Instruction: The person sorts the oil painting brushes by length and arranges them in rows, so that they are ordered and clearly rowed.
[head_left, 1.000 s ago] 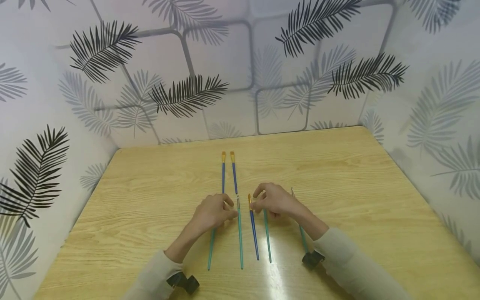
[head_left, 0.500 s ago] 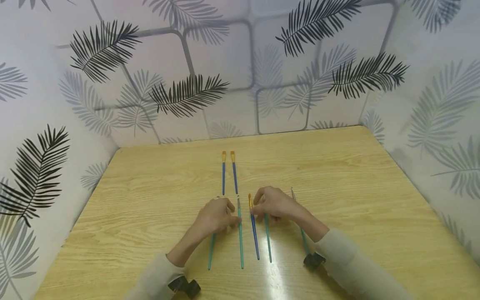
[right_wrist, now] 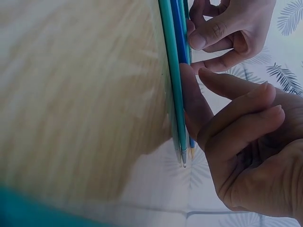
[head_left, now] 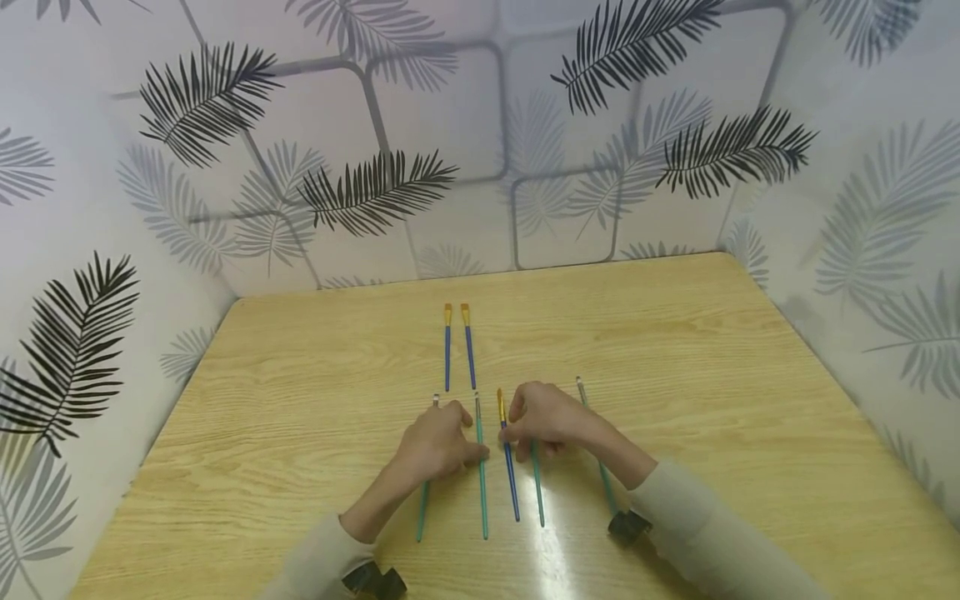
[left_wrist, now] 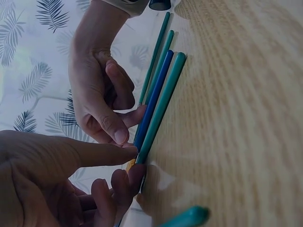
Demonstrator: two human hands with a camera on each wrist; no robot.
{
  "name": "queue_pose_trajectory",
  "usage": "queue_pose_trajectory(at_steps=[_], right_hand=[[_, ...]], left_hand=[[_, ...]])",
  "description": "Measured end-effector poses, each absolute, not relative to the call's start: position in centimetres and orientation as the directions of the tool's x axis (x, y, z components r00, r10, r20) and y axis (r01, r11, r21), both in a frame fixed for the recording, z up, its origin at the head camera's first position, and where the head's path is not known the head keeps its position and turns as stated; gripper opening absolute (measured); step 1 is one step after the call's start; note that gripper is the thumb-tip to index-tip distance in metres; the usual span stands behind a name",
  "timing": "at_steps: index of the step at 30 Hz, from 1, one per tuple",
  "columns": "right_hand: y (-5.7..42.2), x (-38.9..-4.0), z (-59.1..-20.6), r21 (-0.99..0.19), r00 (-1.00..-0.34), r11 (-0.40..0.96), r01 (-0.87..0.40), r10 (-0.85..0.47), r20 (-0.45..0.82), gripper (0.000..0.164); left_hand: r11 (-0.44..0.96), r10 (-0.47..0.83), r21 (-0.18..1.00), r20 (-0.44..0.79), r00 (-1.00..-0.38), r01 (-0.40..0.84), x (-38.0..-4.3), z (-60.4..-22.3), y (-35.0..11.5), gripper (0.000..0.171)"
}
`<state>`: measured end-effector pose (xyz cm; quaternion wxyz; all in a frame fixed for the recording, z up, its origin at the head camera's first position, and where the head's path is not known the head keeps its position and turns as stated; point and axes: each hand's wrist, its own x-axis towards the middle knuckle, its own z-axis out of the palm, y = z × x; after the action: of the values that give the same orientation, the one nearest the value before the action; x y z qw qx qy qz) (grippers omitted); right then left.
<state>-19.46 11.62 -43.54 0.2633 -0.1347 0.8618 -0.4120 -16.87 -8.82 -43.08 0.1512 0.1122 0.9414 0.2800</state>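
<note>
My left hand (head_left: 435, 442) is low over the table, its thumb tip at the handle of a slim green paintbrush (head_left: 482, 496). Its other fingers bend loosely, with another green paintbrush (head_left: 422, 512) partly beneath the hand. To the right, my right hand (head_left: 551, 412) has its thumb at a blue paintbrush (head_left: 512, 487) with golden bristles. A third green paintbrush (head_left: 538, 498) runs under its fingers, top hidden. In the right wrist view, one finger (right_wrist: 191, 90) lies along a green handle (right_wrist: 170, 56). Thumb and fingertips stand apart on both hands.
Two blue flat paintbrushes (head_left: 447, 354) lie side by side farther back. Another green paintbrush (head_left: 606, 483) lies partly under the right forearm. The wooden table (head_left: 300, 375) meets leaf-patterned walls (head_left: 465, 225) at its back and sides.
Both hands have slid a little toward me along the brushes, uncovering the tip of the leftmost green paintbrush. The middle brushes have hardly moved; the far right green brush's tip shifts slightly left.
</note>
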Motion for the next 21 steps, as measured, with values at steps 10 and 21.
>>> queue_pose_trajectory(at_steps=[10, 21], right_hand=[[11.18, -19.18, -43.73, -0.78, -0.815, 0.622, -0.06, -0.482, -0.322, 0.024], [10.68, -18.93, -43.7, -0.758, -0.819, 0.648, -0.072, -0.473, -0.326, 0.033]], left_hand=[[0.829, 0.274, 0.545, -0.208, -0.939, 0.122, -16.62, -43.2, -8.15, 0.056], [0.824, 0.263, 0.552, -0.174, -0.949, 0.127, -16.75, -43.64, -7.78, 0.055]])
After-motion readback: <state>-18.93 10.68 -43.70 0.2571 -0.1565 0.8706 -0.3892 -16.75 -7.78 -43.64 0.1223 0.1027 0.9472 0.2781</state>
